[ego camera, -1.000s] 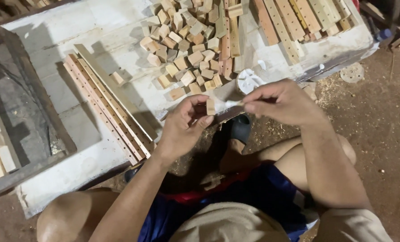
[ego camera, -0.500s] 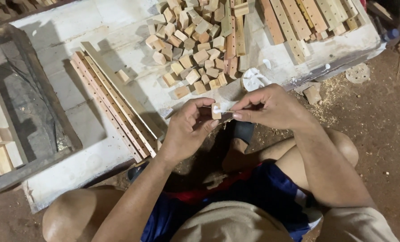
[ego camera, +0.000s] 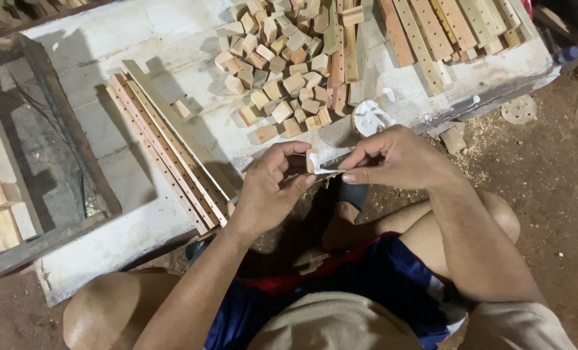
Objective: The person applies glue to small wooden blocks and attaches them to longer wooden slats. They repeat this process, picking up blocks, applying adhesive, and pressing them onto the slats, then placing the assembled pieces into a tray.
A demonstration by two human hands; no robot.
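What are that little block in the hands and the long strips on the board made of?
The small block, pinched in the left hand, looks like pale bare wood, unvarnished. The long strips also seem raw wood, with a row of small holes. Sawdust fits this.

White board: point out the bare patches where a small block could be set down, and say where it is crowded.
Bare room lies on the white board between the dark wooden frame and the drilled strips, and in its near-left corner below the frame. Crowded: the pile of small wooden blocks and the slats at the far right.
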